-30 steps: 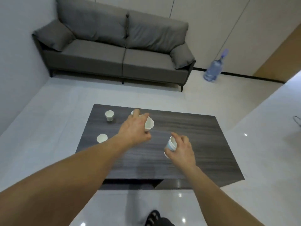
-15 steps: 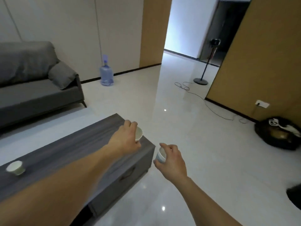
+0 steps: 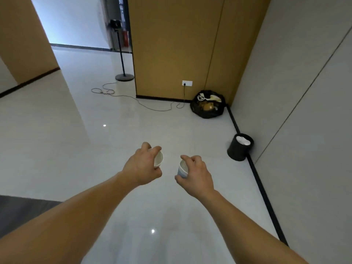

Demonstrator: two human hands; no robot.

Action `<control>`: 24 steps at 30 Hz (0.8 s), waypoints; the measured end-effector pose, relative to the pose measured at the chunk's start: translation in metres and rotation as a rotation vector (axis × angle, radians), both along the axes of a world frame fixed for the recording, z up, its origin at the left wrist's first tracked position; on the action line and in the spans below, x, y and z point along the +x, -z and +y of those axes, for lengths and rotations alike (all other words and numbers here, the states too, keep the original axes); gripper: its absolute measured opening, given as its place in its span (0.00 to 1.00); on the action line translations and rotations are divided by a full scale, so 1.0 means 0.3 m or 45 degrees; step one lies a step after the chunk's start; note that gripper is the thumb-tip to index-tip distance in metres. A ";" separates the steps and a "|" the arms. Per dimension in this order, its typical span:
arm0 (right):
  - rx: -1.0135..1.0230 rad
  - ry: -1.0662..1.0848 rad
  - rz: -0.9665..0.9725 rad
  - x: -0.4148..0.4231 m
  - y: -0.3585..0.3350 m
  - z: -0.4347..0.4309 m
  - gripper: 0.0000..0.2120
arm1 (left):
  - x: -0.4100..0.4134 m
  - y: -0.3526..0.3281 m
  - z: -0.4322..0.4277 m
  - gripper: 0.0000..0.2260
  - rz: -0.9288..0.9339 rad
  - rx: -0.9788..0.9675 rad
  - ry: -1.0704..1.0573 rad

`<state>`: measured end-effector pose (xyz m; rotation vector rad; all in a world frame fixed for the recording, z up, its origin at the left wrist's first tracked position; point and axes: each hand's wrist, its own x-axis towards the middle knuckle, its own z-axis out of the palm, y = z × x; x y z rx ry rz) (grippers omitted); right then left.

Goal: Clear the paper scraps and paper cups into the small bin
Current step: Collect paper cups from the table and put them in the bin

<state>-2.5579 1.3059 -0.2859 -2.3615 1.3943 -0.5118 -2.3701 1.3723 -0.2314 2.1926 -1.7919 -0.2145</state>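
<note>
Two bare hands and two bare forearms, with no clothing in view.
The left hand (image 3: 142, 167) and right hand (image 3: 198, 176), both left of the small black round bin (image 3: 237, 152) and nearer the camera, are uncovered. The left forearm (image 3: 80, 212) and right forearm (image 3: 245, 216) show only skin from wrist to the picture's lower edge, broad near the lens and tapering toward the wrists.
</note>
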 end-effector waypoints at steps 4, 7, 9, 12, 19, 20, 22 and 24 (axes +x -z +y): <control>-0.010 0.126 0.061 -0.065 0.010 -0.219 0.33 | -0.024 0.045 -0.285 0.31 0.027 0.044 0.118; -0.039 0.241 0.101 -0.096 -0.005 -0.395 0.33 | -0.038 0.058 -0.515 0.30 0.041 0.028 0.226; -0.036 0.304 0.127 -0.113 -0.023 -0.509 0.32 | -0.047 0.050 -0.669 0.30 0.051 0.013 0.293; -0.046 0.405 0.143 -0.141 -0.036 -0.677 0.32 | -0.064 0.043 -0.889 0.30 0.054 0.014 0.403; -0.017 0.625 0.156 -0.291 -0.002 -0.994 0.32 | -0.191 0.078 -1.350 0.31 0.073 0.072 0.593; -0.008 0.655 0.160 -0.324 0.010 -1.043 0.32 | -0.225 0.091 -1.412 0.31 0.086 0.087 0.614; 0.011 0.708 0.166 -0.392 0.042 -1.148 0.32 | -0.301 0.118 -1.536 0.31 0.092 0.116 0.661; 0.019 0.731 0.162 -0.463 0.079 -1.270 0.32 | -0.384 0.144 -1.668 0.31 0.080 0.121 0.701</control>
